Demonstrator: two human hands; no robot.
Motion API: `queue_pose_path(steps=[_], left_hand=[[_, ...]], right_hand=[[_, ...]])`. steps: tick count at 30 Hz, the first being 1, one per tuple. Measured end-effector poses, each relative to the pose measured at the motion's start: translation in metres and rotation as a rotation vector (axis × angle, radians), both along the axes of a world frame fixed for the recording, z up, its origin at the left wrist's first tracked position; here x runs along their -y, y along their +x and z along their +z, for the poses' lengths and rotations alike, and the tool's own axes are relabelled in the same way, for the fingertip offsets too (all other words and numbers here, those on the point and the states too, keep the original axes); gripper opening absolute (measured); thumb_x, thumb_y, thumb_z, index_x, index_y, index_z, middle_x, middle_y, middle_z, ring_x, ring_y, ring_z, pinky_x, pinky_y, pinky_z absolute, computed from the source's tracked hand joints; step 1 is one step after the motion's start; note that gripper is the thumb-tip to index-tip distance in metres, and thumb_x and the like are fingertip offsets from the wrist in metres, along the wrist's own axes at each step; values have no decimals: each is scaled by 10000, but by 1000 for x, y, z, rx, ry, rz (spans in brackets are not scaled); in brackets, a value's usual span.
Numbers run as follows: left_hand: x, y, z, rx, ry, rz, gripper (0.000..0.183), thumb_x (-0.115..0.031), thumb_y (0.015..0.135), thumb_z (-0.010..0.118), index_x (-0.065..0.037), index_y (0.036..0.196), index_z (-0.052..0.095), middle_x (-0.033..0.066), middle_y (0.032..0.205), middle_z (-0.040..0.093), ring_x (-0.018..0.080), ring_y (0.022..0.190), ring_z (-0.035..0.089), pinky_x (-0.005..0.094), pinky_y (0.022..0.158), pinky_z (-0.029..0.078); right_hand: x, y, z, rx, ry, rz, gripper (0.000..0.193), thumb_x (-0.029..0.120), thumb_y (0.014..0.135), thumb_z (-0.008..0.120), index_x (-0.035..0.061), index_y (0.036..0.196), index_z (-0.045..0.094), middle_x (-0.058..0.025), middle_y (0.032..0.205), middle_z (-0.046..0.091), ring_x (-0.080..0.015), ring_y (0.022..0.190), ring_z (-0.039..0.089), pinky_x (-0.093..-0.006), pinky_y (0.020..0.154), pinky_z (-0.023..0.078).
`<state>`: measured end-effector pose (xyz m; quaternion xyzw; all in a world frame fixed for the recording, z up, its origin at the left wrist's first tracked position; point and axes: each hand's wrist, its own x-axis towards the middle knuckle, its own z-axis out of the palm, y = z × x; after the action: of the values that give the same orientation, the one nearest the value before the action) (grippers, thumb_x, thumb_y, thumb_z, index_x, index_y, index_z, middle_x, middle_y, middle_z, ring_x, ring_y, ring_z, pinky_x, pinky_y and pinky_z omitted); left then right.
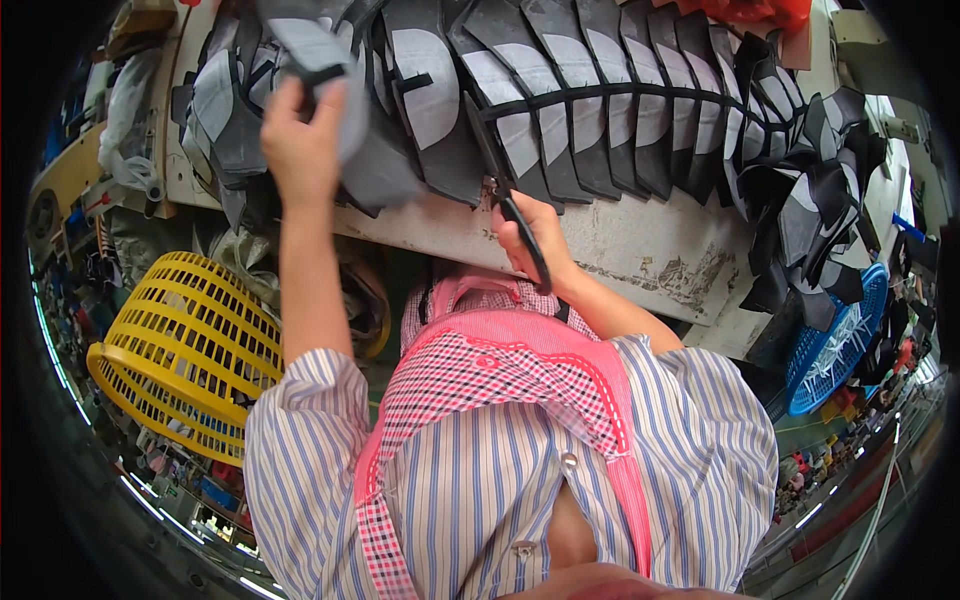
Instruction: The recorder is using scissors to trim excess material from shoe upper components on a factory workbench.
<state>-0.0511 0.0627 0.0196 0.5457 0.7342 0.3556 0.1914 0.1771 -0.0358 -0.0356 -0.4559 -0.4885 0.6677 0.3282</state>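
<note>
A long row of dark grey fabric pieces (pixel 595 130) with light grey patches lies across the table, linked by a narrow black strip (pixel 640 88). My left hand (pixel 303 140) pinches one such grey piece (pixel 372 165) at the left end of the row; this piece is smeared by motion. In my right hand (pixel 540 232) is a pair of black-handled scissors (pixel 525 240), held at the table's front edge with the blades pointing away from me. The blades rest close beside a grey piece (pixel 430 90) that carries a short stub of black strip.
The worn white table (pixel 630 250) has a scuffed front edge. A yellow plastic basket (pixel 200 330) tilts at the left below it. More linked pieces (pixel 800 220) hang over the right end, near a blue basket (pixel 840 340). Red plastic (pixel 750 10) lies at the back.
</note>
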Motion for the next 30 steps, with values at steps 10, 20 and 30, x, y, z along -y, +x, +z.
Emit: queue_pose_path(steps=[10, 20, 30], left_hand=[[23, 78, -58, 26, -60, -353, 154, -145, 710, 603, -27, 806, 581, 70, 734, 557, 184, 651, 536, 261, 603, 425], [24, 87, -47, 0, 55, -306, 69, -93, 703, 550, -35, 672, 527, 56, 641, 513, 200, 638, 512, 295, 563, 407], [25, 124, -45, 244, -214, -138, 375, -82, 667, 631, 24, 996, 485, 116, 840, 584, 203, 717, 565, 277, 637, 440]], right_hand=[[0, 34, -14, -424, -686, 142, 565, 590, 768, 392, 34, 831, 469, 20, 575, 387, -76, 468, 349, -197, 436, 297], [-18, 30, -1, -21, -443, 150, 512, 558, 747, 480, 50, 681, 458, 30, 505, 374, -54, 393, 333, -205, 342, 278], [-8, 77, -8, 214, -360, 124, 430, 467, 764, 519, 42, 736, 459, 34, 532, 401, -51, 468, 380, -216, 413, 306]])
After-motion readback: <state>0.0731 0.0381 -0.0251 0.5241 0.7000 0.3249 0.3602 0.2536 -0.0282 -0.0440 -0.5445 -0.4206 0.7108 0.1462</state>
